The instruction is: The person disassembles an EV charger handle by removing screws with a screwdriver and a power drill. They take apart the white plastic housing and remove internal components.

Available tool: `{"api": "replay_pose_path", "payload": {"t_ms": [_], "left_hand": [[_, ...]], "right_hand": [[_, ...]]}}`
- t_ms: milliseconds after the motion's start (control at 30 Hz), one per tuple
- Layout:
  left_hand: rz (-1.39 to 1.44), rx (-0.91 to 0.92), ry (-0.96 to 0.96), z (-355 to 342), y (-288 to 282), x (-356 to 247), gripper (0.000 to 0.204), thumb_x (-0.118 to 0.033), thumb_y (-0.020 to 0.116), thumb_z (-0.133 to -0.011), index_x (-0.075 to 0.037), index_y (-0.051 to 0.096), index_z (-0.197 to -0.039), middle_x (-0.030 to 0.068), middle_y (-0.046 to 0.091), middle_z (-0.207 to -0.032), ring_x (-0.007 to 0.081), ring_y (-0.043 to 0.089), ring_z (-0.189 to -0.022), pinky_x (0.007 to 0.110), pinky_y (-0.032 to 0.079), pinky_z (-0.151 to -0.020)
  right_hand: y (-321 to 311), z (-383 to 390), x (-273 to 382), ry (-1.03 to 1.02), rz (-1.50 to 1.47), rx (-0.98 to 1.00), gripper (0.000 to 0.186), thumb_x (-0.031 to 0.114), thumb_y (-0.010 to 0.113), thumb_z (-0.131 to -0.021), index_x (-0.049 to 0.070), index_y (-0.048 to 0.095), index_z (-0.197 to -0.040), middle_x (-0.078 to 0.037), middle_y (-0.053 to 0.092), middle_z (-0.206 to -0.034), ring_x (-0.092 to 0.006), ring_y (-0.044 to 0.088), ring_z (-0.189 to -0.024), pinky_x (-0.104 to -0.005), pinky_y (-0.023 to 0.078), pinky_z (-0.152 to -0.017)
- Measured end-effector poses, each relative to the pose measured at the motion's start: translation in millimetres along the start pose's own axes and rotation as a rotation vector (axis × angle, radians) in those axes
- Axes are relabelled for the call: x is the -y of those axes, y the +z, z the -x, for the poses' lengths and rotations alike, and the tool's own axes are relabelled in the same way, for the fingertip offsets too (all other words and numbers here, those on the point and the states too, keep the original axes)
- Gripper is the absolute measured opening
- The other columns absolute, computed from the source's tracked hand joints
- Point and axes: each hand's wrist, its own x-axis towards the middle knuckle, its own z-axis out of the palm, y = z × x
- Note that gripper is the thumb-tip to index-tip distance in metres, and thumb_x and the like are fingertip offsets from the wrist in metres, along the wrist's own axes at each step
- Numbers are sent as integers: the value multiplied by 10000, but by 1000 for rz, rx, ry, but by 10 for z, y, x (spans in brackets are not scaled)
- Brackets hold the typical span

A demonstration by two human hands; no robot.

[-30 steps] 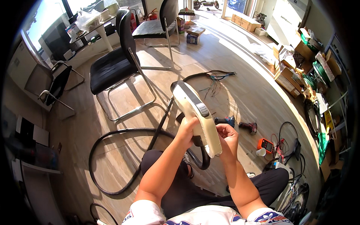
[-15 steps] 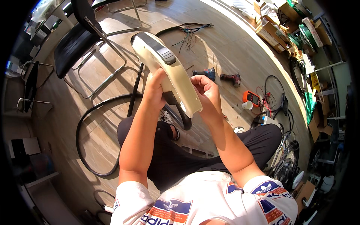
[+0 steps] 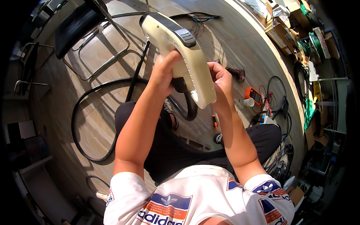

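A cream charging gun (image 3: 198,69) with a grey ridged button and a dark cap is held up in front of me. My left hand (image 3: 163,75) is closed around its grip, the thumb lying along the side of the housing. At its right edge, the curled fingers of my right hand (image 3: 222,84) press against the housing; their tips are partly hidden behind it. From under the grip a thick black cable (image 3: 186,112) bends away. On the floor below my right wrist lies an orange-handled screwdriver (image 3: 214,122).
The heavy cable loops over the floor (image 3: 97,127) at left, near a black chair (image 3: 77,28). Bare wire ends (image 3: 197,26) lie beyond. To the right are a drill (image 3: 237,74), an orange multimeter (image 3: 253,95), a white cup (image 3: 248,102) and coiled cables (image 3: 281,161). Cardboard boxes (image 3: 281,35) line the wall.
Both hands and the charging gun have moved up and right in the picture, and the view has shifted. The gun now covers most of the blue drill; the screwdriver shows more fully.
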Motion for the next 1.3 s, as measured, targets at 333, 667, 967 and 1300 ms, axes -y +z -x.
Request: {"api": "replay_pose_path", "payload": {"t_ms": [333,667,967,1300], "left_hand": [[8,-18,-14,0,-33,16,411,-388,615,-906,-21,620,-1091,108,690,-946,208,690,-811,350,580,-721],[66,182,-21,-89,-281,107,561,-452,573,-917,15,542,-1227,192,645,-1045,300,641,-986,409,547,-853],[191,157,-99,-70,-100,88,588,-455,654,-891,10,536,-1232,167,604,-1039,321,605,-954,425,514,-912],[-82,82,-168,-174,36,-18,737,-518,646,-867,41,379,-1267,133,497,-1025,247,510,-947,409,422,-907]], "right_hand": [[-53,59,-38,-210,43,92,166,142,682,-932,-9,683,-1000,-28,662,-882,-72,608,-796,-221,475,-693],[-244,116,-8,-537,337,203,359,-123,562,-847,25,689,-1149,-156,592,-1103,-266,657,-934,-334,532,-810],[-280,157,-330,-500,169,284,684,-140,539,-803,203,570,-1394,-161,421,-1265,-303,515,-1142,-378,481,-959],[-1844,-963,-1536,-158,248,-107,191,128,676,-912,19,676,-1069,-31,692,-878,-94,624,-781,-271,517,-727]]}}
